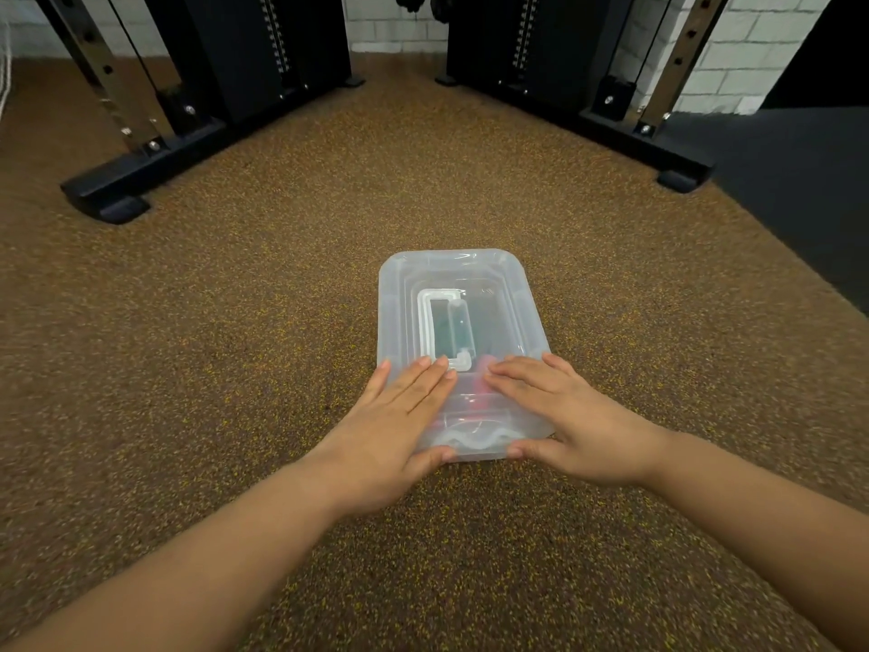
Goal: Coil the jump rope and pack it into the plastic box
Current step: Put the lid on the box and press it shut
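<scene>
A translucent plastic box (508,294) lies on the speckled brown floor with its lid on and a folded white handle (439,329) set flat in the lid. Dark green and red shapes show faintly through the plastic; the jump rope itself cannot be made out clearly. My left hand (399,416) lies flat on the near left part of the lid, fingers straight, thumb against the near edge. My right hand (559,411) presses flat on the near right part, thumb also at the near edge.
Two black weight-stack machine frames stand at the back, one base foot at the left (108,200) and one at the right (682,176). A white brick wall (733,54) lies behind them. Dark grey matting (809,190) borders the brown floor at the right.
</scene>
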The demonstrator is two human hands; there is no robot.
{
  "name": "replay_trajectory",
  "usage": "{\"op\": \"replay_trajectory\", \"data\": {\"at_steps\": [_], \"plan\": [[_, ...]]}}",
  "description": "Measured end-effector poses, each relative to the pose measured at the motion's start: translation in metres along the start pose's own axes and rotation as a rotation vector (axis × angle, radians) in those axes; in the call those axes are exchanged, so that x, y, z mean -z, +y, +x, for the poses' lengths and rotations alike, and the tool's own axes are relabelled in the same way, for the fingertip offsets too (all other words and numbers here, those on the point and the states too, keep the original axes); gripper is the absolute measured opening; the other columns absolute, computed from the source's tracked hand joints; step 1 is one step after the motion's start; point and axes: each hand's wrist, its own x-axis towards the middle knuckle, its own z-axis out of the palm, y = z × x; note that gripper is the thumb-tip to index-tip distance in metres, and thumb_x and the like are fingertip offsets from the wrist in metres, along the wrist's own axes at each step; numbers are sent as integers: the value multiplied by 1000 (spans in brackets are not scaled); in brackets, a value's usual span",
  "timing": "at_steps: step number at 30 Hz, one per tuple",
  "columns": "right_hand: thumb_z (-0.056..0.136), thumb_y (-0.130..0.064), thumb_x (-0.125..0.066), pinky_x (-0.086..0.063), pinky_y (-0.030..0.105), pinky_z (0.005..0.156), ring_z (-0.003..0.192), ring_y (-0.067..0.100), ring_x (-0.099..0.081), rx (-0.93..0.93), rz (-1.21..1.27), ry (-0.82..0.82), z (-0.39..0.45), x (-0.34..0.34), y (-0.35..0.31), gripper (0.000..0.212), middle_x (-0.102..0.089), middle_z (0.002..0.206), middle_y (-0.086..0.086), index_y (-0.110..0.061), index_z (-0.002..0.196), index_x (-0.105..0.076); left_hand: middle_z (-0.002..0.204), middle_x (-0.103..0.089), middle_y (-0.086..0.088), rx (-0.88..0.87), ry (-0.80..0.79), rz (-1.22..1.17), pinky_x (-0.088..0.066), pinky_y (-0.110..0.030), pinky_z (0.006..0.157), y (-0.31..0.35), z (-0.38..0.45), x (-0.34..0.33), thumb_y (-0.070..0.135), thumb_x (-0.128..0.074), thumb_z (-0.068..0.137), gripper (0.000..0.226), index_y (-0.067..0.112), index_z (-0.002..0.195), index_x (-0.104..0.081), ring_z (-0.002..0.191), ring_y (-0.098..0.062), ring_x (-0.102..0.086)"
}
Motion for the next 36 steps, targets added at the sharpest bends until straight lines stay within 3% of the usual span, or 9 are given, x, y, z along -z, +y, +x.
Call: {"op": "replay_trajectory", "data": {"at_steps": [5,8,11,18,21,24,28,30,36], "plan": [[86,-49,-57,-1,40,121,146,11,-12,-19,-64,-26,3,3,-4,78,-23,157,-1,-26,150,-21,156,15,13,8,-34,-5,19,-30,114,-3,1,7,66,-34,86,85,28,149,11,142,-4,20],[81,-61,-54,2,34,119,147,11,-10,-15,-73,-42,2,6,-6,83,-19,159,-3,-29,150,-19,156,12,15,19,-23,-63,15,-32,116,-2,1,11,75,-27,79,92,28,150,7,143,-2,17],[78,-67,-54,-9,35,121,144,7,-19,-71,88,56,6,12,-6,81,-28,156,-6,-32,147,-28,158,11,10,59,31,-121,11,-35,118,-4,12,14,72,-20,83,85,27,150,5,142,-2,18],[93,-34,-54,-26,23,106,125,3,-35,-370,442,417,51,27,26,49,-43,130,-10,-20,139,-44,160,8,-1,211,93,-175,14,-38,115,-15,78,30,57,-27,93,73,20,151,-2,146,-13,14],[89,-50,-53,-34,33,109,124,11,-46,-504,610,453,80,22,55,54,-50,132,-4,-18,133,-50,161,6,-3,232,84,-174,14,-40,116,-14,103,32,56,-28,93,73,18,151,-5,146,-15,13],[93,-43,-49,-41,37,104,119,20,-54,-653,764,489,106,24,71,49,-56,132,4,-12,132,-52,161,7,-2,244,87,-179,16,-41,116,-13,115,26,59,-27,92,76,18,151,-2,146,-15,13],[92,-55,-40,-47,42,97,107,27,-61,-787,872,319,144,33,96,59,-63,121,10,-9,122,-59,160,9,1,266,116,-178,15,-42,117,-11,115,19,67,-25,87,84,19,151,-2,146,-14,14],[91,-60,-40,-53,38,79,89,26,-66,-838,1018,273,163,36,104,62,-68,102,11,-8,118,-60,161,6,1,270,121,-184,15,-42,117,-9,117,22,69,-25,86,84,19,151,-5,146,-14,11],[86,-64,-47,-56,30,59,69,23,-73,-750,1198,-50,198,45,122,67,-76,80,9,-15,131,-50,149,-29,-1,253,228,-134,13,-42,117,-13,131,34,62,-40,85,81,17,148,-16,143,-18,-16]]}}
